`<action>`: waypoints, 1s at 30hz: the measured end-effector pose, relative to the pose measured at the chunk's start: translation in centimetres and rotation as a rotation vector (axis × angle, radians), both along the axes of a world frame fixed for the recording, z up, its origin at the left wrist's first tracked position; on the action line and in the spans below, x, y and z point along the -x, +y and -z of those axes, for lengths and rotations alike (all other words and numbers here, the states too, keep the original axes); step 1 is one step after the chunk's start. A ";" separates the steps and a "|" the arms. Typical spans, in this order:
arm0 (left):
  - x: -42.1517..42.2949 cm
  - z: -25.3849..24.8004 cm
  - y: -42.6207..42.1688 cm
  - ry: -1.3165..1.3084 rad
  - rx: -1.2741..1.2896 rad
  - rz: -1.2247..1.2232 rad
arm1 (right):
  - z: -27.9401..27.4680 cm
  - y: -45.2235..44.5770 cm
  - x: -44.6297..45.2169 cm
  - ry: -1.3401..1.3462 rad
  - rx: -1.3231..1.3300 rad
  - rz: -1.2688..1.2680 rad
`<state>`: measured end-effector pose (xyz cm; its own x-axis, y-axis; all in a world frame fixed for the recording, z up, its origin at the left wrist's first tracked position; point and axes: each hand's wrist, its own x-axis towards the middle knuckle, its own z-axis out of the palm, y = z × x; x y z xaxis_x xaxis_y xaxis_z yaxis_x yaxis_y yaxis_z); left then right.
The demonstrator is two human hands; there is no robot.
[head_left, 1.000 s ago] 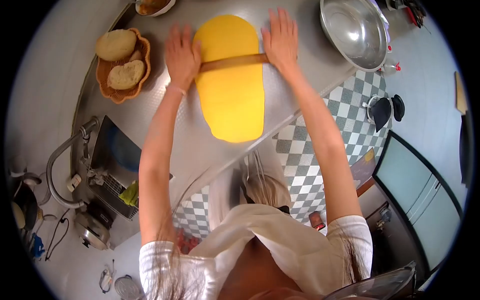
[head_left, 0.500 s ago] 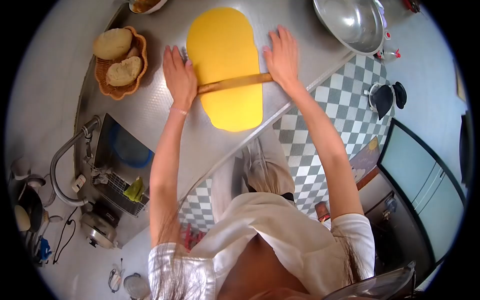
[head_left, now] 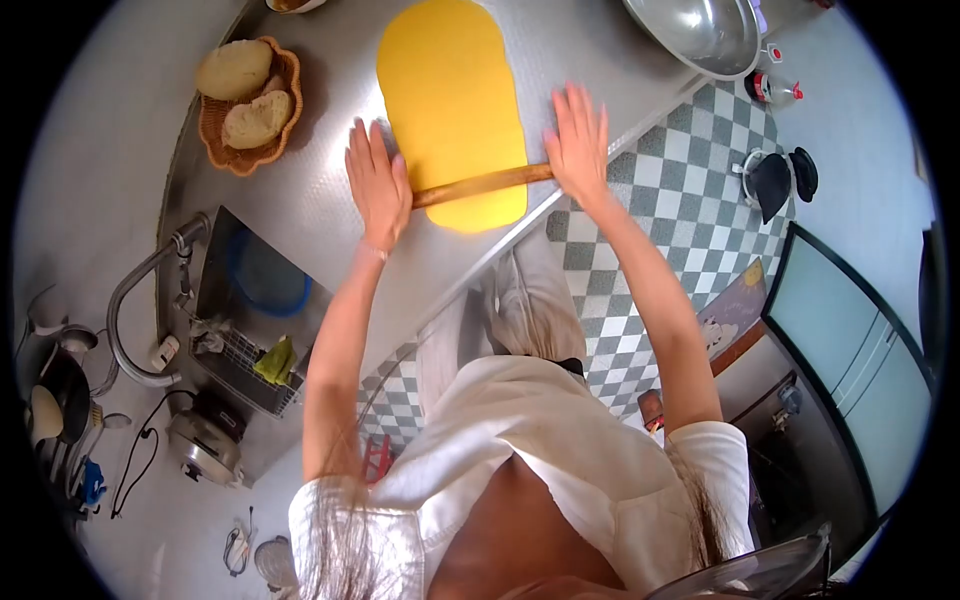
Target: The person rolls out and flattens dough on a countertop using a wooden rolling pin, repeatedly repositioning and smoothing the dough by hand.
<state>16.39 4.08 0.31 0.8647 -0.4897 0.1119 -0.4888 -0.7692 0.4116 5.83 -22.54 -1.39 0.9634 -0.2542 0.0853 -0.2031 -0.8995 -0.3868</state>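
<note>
A long sheet of yellow dough (head_left: 450,100) lies flat on the metal counter (head_left: 310,200). Across its near end rests a wooden rolling pin (head_left: 482,186), slightly tilted up to the right. My left hand (head_left: 378,190) presses on the pin's left end, palm down, fingers stretched forward. On the pin's right end lies my right hand (head_left: 580,145), also flat with its fingers extended. Both palms cover the ends of the pin.
A wicker basket (head_left: 237,158) with dough pieces sits at the left. A large metal bowl (head_left: 700,35) stands at the counter's right end. The sink (head_left: 240,270) with a faucet (head_left: 130,290) is at the lower left. The counter's front edge runs diagonally below the dough.
Both hands and the rolling pin have moved toward my body, from the upper part of the dough to its near end. The view has shifted slightly.
</note>
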 end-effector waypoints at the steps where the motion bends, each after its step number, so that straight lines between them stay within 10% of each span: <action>1: 0.3 0.6 -0.4 0.027 -0.001 0.004 | -0.2 0.0 -0.9 -0.021 -0.016 0.053; 30: 15.4 0.3 7.9 0.246 -0.061 0.332 | 0.1 5.5 15.1 -0.026 -0.197 -0.075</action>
